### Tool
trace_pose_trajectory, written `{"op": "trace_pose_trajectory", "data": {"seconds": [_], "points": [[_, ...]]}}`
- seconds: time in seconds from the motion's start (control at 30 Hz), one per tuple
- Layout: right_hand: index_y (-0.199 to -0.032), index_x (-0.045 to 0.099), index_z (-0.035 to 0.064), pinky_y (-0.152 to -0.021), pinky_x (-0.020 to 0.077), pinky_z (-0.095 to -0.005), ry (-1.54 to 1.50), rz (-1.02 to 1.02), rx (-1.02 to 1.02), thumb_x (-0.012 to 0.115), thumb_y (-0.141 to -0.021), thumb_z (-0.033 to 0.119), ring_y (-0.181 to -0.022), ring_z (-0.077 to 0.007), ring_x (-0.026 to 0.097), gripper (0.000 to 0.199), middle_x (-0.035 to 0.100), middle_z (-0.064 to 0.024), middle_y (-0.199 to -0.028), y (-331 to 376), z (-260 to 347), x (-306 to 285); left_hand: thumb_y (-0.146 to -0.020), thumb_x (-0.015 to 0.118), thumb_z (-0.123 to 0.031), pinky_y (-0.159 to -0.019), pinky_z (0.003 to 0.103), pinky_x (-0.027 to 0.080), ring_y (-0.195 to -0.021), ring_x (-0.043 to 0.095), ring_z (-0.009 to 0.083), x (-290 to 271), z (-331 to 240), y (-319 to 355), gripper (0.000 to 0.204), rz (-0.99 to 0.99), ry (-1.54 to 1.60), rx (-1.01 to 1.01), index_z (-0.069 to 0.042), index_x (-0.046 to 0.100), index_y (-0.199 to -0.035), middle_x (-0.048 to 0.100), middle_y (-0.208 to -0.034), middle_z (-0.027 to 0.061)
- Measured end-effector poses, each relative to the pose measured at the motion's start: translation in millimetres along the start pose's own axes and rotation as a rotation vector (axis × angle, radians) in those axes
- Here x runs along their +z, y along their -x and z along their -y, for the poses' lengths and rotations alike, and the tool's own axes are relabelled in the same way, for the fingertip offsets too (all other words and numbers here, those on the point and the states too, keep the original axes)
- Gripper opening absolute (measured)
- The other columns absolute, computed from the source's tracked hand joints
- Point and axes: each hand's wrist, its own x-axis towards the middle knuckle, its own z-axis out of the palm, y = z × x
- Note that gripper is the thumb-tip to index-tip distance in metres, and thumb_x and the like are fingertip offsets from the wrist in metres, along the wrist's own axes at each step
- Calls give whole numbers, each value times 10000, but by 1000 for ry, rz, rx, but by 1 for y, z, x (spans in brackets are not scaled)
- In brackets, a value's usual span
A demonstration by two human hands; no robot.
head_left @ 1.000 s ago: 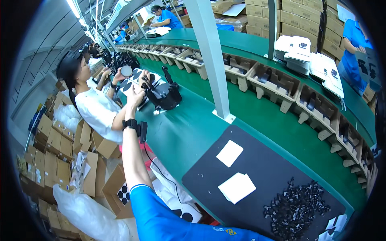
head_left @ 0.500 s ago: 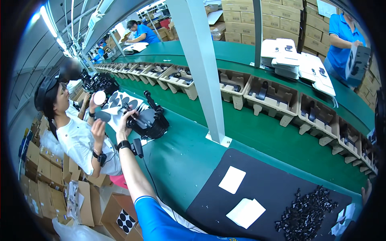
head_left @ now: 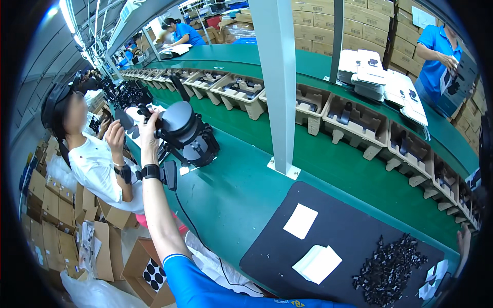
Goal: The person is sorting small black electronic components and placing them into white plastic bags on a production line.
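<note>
At the far left of the bench, my left hand (head_left: 149, 128) grips a black stand with a round disc base (head_left: 178, 117). The fingers close on its narrow jointed end; the disc tilts up toward the tray row. Directly under it stand more black round-based stands (head_left: 199, 148), grouped on the green bench. At the right rim, part of my right hand (head_left: 464, 240) shows beside the bench edge, close to the small paper pieces (head_left: 434, 280); its fingers are too distorted to read. A black mat (head_left: 272, 241) carries white sheets (head_left: 317, 264) and a heap of small black clips (head_left: 389, 270).
Moulded pulp trays (head_left: 354, 126) with black parts line the green conveyor (head_left: 328, 161). A grey post (head_left: 277, 87) rises from the bench. To the left, a co-worker in white (head_left: 97, 159) holds a dark disc (head_left: 123, 119). Open cartons (head_left: 146, 272) stand on the floor.
My left hand has raised a stand from the group, its disc now above the others. The co-worker's white disc is out of sight. The view has shifted slightly.
</note>
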Motion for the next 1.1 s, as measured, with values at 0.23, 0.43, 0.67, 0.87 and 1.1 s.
{"op": "trace_pose_trajectory", "data": {"seconds": [0.23, 0.43, 0.67, 0.87, 1.1], "points": [[-1198, 533, 1, -819, 465, -318, -501, -116, -482, 585, -835, 52, -905, -236, 602, 371, 613, -163, -1054, 45, 223, -30, -824, 630, 34, -625, 213, 430, -691, 535, 97, 58, -80, 32, 163, 31, 93, -35, -88, 541, -886, 539, -808, -17], [-1349, 372, 29, -767, 499, -337, -860, 168, -1225, 569, -873, 91, -887, -239, 610, 519, 571, -150, -1099, 126, 428, -19, -821, 651, -40, -633, 201, 402, -706, 515, 67, 84, -143, 149, 127, 12, -63, -151, -88, 557, -891, 553, -816, -16], [-1265, 402, -85, -913, 419, -373, -1057, 418, -1079, 523, -898, 427, -1035, -302, 554, 642, 518, -205, -1151, 150, 482, 20, -856, 636, -87, -666, 204, 392, -738, 464, 41, 185, -109, 301, 97, 73, 63, -372, -82, 539, -866, 520, -814, -38], [-1091, 558, -90, -896, 432, -362, -1206, 392, -870, 597, -856, 385, -1003, -288, 589, 531, 621, -215, -1040, 99, 420, 78, -854, 626, -74, -625, 202, 382, -681, 444, 36, 256, -47, 368, 118, 263, 31, -343, -71, 510, -827, 488, -755, -39], [-1030, 607, -65, -696, 496, -321, -849, 238, -656, 612, -862, 320, -749, -174, 587, 420, 622, -112, -851, 60, 369, 80, -836, 582, -84, -677, 237, 385, -721, 457, 74, 277, -26, 363, 92, 687, 21, -467, -63, 495, -817, 484, -737, -25]]}}
